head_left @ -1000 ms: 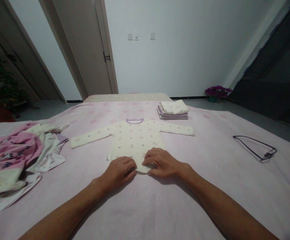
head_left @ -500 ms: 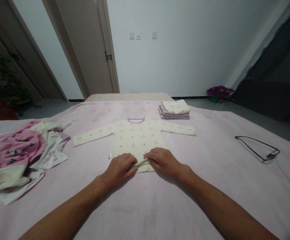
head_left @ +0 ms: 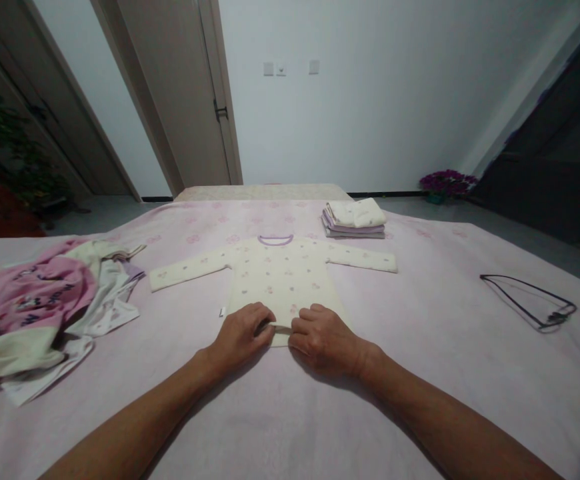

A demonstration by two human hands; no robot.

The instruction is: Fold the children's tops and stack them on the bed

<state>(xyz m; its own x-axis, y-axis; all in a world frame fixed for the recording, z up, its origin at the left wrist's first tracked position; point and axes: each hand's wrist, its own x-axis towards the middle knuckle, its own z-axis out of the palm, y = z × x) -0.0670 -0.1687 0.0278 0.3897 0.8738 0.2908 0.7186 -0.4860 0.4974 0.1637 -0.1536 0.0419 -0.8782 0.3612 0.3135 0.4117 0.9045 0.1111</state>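
A cream long-sleeved child's shirt with small printed motifs and a purple neckband lies spread flat, its neck away from me and both sleeves stretched out sideways. My left hand is closed on the front layer of its bottom hem, left of the middle. Close beside it, my right hand is curled in a fist-like grip on the same hem, right of the middle. Between the hands the front edge is slightly raised, with the back layer showing below it. The fingertips of my right hand are hidden.
A rumpled pile of pink, cream and white clothes lies at left. Folded clothes are stacked behind the shirt's right sleeve. A black wire frame rests at right on the pink sheet. Purple flowers stand beyond the edge.
My right hand has curled tighter round the hem and its fingers have turned under. The view has shifted slightly, while the left hand keeps its hold.
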